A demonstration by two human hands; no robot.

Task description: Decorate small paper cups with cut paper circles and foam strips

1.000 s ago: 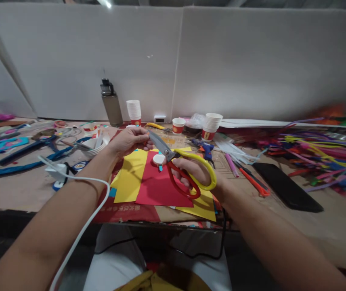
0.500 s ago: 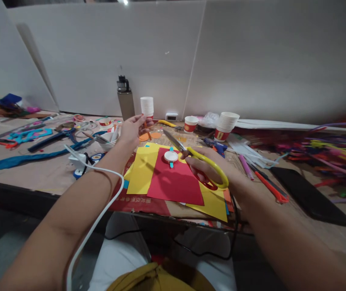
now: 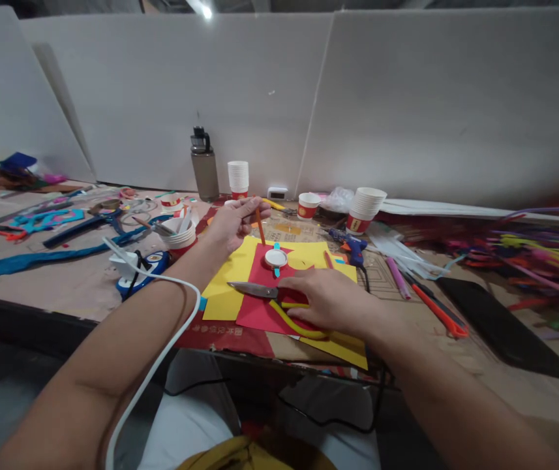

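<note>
My left hand point(image 3: 234, 224) pinches a thin orange strip point(image 3: 260, 230) between thumb and fingers, its lower end hanging over the paper. Low over the sheets, my right hand point(image 3: 331, 297) has its fingers on the yellow-handled scissors point(image 3: 254, 289), whose blades point left and look closed. Beneath them is a red paper sheet point(image 3: 250, 316), lying over yellow paper point(image 3: 223, 294). A small white disc point(image 3: 276, 258) with teal tabs rests on the red sheet, between my hands. Another orange piece point(image 3: 328, 260) lies behind my right hand.
At left are a cup of tools point(image 3: 180, 238) and a power strip point(image 3: 154, 264) with a white cable crossing my left forearm. A glue gun point(image 3: 355, 248), an orange cutter point(image 3: 438, 307) and a black phone point(image 3: 504, 326) lie at right. Paper cups point(image 3: 237, 176) and a bottle point(image 3: 204, 173) stand behind.
My right hand has lowered the scissors onto the red paper, their blades turning to point left. My left hand has moved right and nearer with the orange strip.
</note>
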